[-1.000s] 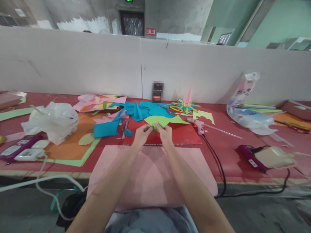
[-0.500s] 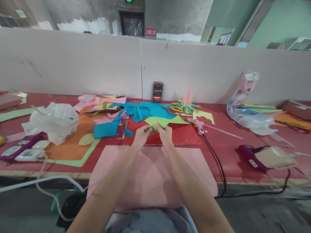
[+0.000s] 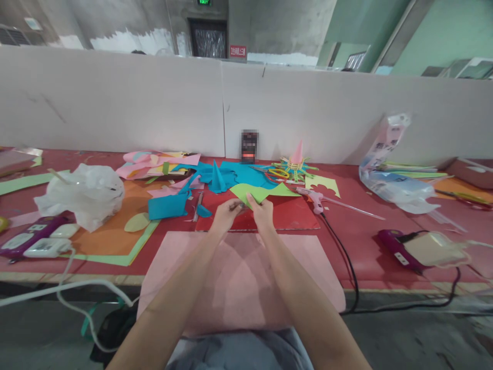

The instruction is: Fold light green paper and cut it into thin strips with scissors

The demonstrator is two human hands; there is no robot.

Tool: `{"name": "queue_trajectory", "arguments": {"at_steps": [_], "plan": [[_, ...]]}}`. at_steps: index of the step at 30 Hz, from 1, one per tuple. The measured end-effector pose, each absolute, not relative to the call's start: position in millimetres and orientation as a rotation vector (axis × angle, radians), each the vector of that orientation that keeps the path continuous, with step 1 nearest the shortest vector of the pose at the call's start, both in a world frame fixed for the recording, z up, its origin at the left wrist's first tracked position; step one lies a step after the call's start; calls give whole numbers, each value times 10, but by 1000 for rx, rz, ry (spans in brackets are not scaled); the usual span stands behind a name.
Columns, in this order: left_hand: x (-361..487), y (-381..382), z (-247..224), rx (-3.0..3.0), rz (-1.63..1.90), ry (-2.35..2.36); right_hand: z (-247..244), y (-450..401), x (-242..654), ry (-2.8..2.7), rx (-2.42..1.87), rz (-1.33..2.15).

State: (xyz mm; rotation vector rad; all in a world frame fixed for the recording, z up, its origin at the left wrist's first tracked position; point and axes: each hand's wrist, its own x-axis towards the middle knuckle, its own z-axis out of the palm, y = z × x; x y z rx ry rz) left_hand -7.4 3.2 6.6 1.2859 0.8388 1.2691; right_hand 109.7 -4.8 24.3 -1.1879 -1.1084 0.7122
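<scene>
A piece of bright green paper (image 3: 279,191) with a wavy edge is held above a red board (image 3: 296,213). My right hand (image 3: 264,211) grips its lower part, thumb on top. Close beside it, my left hand (image 3: 225,216) has its fingers pinched together at the paper's lower edge. Something small and dark shows at those fingertips, too small to name. Behind the hands stand a blue paper cone (image 3: 217,179) and blue paper sheets (image 3: 250,176). A pink glue gun (image 3: 316,199) lies to the right of the green paper.
Yellow-handled scissors (image 3: 280,173) and a pink cone on woven strips (image 3: 298,159) sit at the back. Left are a crumpled plastic bag (image 3: 87,192), paper scraps (image 3: 157,163) and a purple power strip (image 3: 36,236). Another power strip (image 3: 400,252) and black cord (image 3: 348,257) lie right.
Both hands stay almost still with the green paper. The fingertips of my left hand have shifted very slightly.
</scene>
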Motion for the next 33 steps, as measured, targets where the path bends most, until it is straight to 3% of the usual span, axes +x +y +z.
{"name": "queue_trajectory", "arguments": {"at_steps": [13,33], "plan": [[-74,6,99,1252,1354,970,281,-119,1024,-1050,-1026,959],[-59,9,71,1380,1318,929,262,-95,1080,-1107,-1179,713]]}}
